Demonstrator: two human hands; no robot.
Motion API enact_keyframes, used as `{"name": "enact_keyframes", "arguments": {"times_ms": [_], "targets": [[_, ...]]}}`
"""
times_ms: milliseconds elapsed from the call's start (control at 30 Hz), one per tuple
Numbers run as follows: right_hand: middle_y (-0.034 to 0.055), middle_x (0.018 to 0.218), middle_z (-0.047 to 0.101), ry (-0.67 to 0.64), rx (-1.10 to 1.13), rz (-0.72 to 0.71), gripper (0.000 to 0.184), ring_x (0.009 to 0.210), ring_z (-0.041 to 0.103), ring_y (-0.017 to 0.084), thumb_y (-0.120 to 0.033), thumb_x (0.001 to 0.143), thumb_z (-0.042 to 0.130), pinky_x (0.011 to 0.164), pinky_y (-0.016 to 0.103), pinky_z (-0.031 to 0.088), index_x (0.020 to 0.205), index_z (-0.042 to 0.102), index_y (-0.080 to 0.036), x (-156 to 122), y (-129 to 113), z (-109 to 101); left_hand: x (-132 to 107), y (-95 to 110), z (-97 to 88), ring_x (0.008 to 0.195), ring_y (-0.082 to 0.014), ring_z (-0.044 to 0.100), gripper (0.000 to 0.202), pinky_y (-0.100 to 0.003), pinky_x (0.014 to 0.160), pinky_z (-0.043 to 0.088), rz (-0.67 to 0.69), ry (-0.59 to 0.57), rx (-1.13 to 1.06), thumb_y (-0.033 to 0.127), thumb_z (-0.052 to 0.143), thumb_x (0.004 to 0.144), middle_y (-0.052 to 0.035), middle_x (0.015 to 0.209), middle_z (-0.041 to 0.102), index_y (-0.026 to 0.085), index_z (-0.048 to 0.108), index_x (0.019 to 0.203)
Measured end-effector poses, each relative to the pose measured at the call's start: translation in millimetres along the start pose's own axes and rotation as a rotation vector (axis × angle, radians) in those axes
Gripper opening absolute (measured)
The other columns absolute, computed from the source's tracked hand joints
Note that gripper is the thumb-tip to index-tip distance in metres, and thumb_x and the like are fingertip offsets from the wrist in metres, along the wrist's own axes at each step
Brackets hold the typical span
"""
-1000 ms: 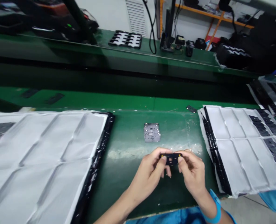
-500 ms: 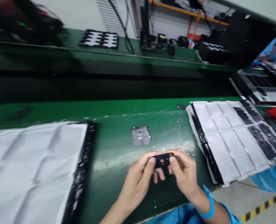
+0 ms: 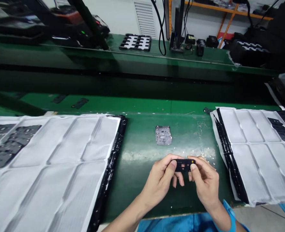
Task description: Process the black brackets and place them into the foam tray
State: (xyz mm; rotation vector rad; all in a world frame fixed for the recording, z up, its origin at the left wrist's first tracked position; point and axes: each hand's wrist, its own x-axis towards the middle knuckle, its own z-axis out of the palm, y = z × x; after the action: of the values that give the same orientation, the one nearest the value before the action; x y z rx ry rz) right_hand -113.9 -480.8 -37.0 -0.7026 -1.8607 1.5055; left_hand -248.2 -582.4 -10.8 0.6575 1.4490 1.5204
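A small black plastic plate (image 3: 184, 165) with cut-out holes and a yellow dot at its right end is held up over the green bench. My left hand (image 3: 162, 177) pinches its left end between thumb and fingers. The right end sits in the grip of my right hand (image 3: 205, 180), thumb on top near the yellow dot. Just beyond my hands, a group of grey plates (image 3: 163, 135) with shiny metal spots lies side by side on the bench.
On the left is a compartment tray lined with white sheet (image 3: 60, 141), holding dark plates (image 3: 14, 141) at its far left. Another lined tray (image 3: 255, 154) stands right. Small bits (image 3: 210, 158) litter the bench. Behind runs a dark conveyor-like channel (image 3: 137, 83) and a raised shelf holding a black tray (image 3: 135, 42).
My view has swung left, so everything appears further right and more of the left tray shows. Both hands keep their hold on the black plate.
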Motion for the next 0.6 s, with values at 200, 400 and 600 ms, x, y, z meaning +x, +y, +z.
{"name": "enact_keyframes", "arguments": {"times_ms": [200,400,600], "targets": [[0.0030,0.086,0.066,-0.054,0.023,-0.021,0.023,0.056,0.062,0.013,-0.021,0.102,0.059,0.053,0.025,0.053,0.117,0.077,-0.023,0.6,-1.0,-1.1,-1.3,-2.0,-2.4,0.042,-0.0131,0.060,0.039,-0.021,0.046,0.047,-0.064,0.048,0.020,0.048,0.048,0.103,-0.0029,0.057,0.073,0.013,0.067,0.102],[-0.0019,0.071,0.060,-0.010,0.116,0.093,0.016,0.048,0.057,0.010,-0.028,0.101,0.061,0.046,0.021,0.046,0.103,0.075,-0.019,4.5,-4.6,5.4,-5.8,-0.6,0.0,0.040,-0.0120,0.057,0.038,-0.021,0.045,0.044,-0.076,0.108,0.104,0.044,0.045,0.103,-0.0020,0.055,0.072,0.014,0.068,0.101],[-0.0063,0.058,0.052,0.054,0.135,0.120,0.018,0.044,0.048,0.009,-0.030,0.100,0.062,0.044,0.020,0.038,0.091,0.072,-0.018,4.7,1.0,8.3,-4.9,1.3,5.7,0.041,-0.0110,0.058,0.035,-0.019,0.046,0.047,-0.011,0.073,0.102,0.043,0.044,0.105,0.0003,0.055,0.072,0.016,0.066,0.100]]}}
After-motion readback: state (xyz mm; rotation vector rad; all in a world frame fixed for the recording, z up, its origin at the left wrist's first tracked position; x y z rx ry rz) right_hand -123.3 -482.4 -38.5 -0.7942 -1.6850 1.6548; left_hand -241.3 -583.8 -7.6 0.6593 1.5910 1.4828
